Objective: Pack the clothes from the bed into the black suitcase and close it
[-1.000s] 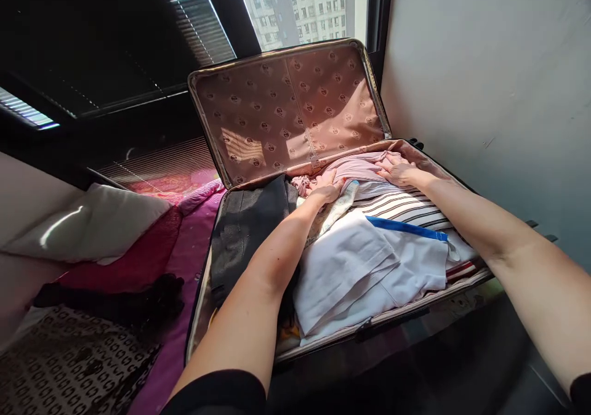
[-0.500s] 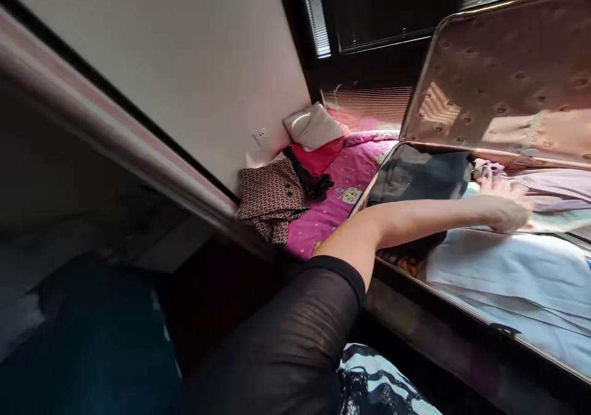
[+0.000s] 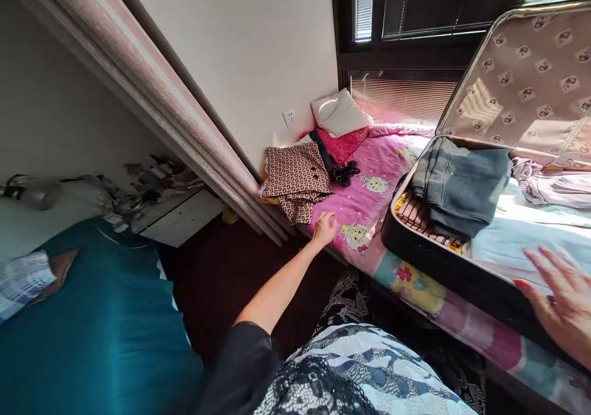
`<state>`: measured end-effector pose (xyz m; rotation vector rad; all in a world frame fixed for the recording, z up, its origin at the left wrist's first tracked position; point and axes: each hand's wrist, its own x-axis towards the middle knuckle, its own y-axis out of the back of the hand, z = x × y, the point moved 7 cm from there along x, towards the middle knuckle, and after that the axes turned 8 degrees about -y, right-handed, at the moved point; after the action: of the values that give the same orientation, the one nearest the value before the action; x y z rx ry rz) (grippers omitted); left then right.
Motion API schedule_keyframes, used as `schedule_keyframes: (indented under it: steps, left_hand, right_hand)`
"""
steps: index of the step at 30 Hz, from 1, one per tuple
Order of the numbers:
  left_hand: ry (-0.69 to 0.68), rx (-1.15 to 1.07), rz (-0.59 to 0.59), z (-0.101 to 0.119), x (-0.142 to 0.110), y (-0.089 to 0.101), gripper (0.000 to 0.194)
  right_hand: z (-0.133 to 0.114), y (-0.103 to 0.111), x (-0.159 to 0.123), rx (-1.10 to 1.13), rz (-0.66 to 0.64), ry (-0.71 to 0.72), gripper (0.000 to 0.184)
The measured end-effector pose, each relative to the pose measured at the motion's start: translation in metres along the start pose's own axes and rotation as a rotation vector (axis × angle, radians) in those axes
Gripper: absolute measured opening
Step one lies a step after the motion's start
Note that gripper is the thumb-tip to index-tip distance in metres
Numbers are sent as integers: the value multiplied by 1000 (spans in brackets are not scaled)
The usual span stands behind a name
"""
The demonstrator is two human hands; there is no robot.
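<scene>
My left hand [image 3: 324,229] hovers over the pink cartoon-print bedspread [image 3: 355,212], just below a brown patterned garment [image 3: 298,175]. Its fingers are loosely bent and apart, with nothing visible in them. At the right edge, my right hand [image 3: 561,298] is open with fingers spread, over the near rim of an open suitcase [image 3: 429,249]. Inside the suitcase lie a folded dark grey garment [image 3: 466,184], a light blue cloth [image 3: 498,242] and a pale pink garment [image 3: 563,184]. Striped cloth [image 3: 418,218] shows under the grey one.
Behind the patterned garment are a black bundle [image 3: 345,173], a red lacy cloth [image 3: 346,146] and a white cushion [image 3: 339,113] against the wall. A curtain [image 3: 184,107] hangs at left. A teal-covered bed [image 3: 92,316] and a white drawer unit [image 3: 180,218] stand beyond the dark floor.
My left hand has withdrawn from over the clothes in the suitcase and moved left to the bedspread. My right hand has come into view at right. The view has shifted left.
</scene>
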<state>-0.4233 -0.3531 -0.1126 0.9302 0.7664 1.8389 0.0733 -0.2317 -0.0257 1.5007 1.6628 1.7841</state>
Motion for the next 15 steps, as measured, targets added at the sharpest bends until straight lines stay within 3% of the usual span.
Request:
schedule_keyframes:
  steps: [4, 8, 11, 15]
  left_hand:
    - [114, 19, -46, -44, 0, -8, 47]
    - [199, 55, -118, -65, 55, -32, 64]
    - [170, 93, -118, -63, 113, -36, 77]
    - [139, 147, -211, -42, 172, -28, 75]
  right_hand:
    - [-4, -31, -6, 2, 97, -63, 66]
    - [8, -30, -2, 57, 78, -116, 73]
    - [9, -22, -3, 112, 59, -149, 72]
    - [1, -12, -6, 195, 63, -205, 69]
